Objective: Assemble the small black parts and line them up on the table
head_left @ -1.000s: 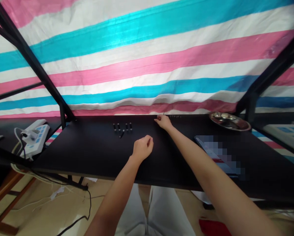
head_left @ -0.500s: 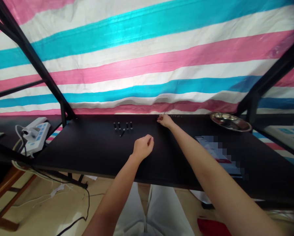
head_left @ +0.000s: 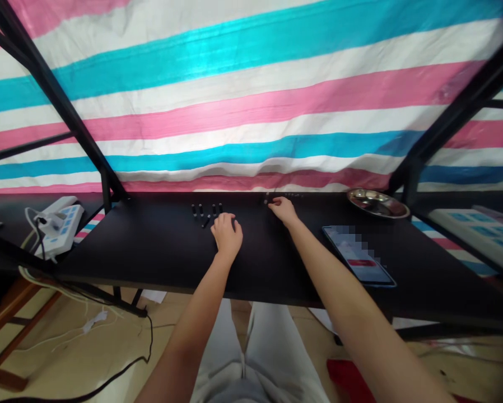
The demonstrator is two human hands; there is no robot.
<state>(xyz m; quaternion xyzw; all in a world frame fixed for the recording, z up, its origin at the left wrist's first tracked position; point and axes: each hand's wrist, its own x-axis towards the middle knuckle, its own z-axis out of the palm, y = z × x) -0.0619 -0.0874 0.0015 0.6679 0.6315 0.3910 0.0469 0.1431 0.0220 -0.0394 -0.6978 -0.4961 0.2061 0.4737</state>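
My left hand (head_left: pixel 227 235) hovers over or rests on the black tabletop with its fingers spread, holding nothing visible. Just beyond its fingertips, several small black cylinders (head_left: pixel 200 210) with pale ends, battery-like, stand upright in a row. One more such cylinder (head_left: pixel 206 221) lies tilted in front of them, close to my left fingers. My right hand (head_left: pixel 283 210) is at the far edge, thumb and index finger slightly apart. Tiny pale pieces (head_left: pixel 266 197) sit just left of its fingertips, too small to name. More tiny clear pieces (head_left: pixel 292 195) line the back edge behind this hand.
A shiny metal plate (head_left: pixel 377 204) stands at the back right. A phone (head_left: pixel 358 257) lies on the table (head_left: pixel 150 252) beside my right forearm. White power strips (head_left: pixel 62 229) lie at the left. Black frame posts (head_left: pixel 448 117) flank the table, before a striped sheet (head_left: pixel 251 106).
My left hand has moved left toward the black cylinders and its fingers have opened. My right hand has drawn slightly right, leaving tiny pale pieces in view. The camera view has shifted a little.
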